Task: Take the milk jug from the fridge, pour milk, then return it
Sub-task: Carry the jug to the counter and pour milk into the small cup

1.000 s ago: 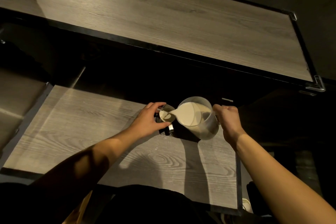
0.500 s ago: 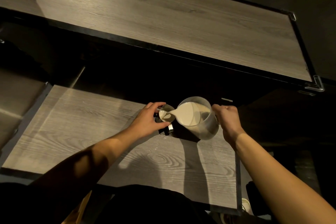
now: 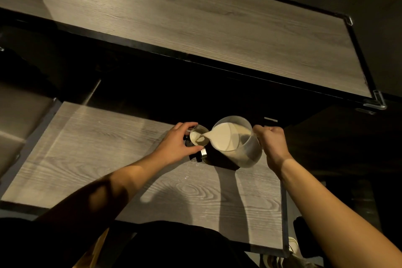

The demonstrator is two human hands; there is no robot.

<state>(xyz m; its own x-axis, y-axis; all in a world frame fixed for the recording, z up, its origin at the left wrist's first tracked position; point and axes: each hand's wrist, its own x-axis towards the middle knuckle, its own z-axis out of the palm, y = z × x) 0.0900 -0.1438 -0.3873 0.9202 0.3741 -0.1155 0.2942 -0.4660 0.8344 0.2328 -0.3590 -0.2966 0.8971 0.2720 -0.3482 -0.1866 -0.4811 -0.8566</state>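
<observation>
A clear plastic milk jug, partly full of milk, is tilted to the left with its spout over a small metal cup. Milk runs from the spout into the cup. My right hand grips the jug's handle on its right side. My left hand wraps around the cup from the left and holds it on the near wooden counter, at its far edge. The cup's base is partly hidden by my fingers and the jug.
A second, higher wooden counter with a black rim spans the back. Between the two counters lies a dark gap. The near counter's right edge drops to a dark floor, where a shoe shows.
The jug stays tilted over the cup and milk keeps flowing. Both hands hold nearly the same places.
</observation>
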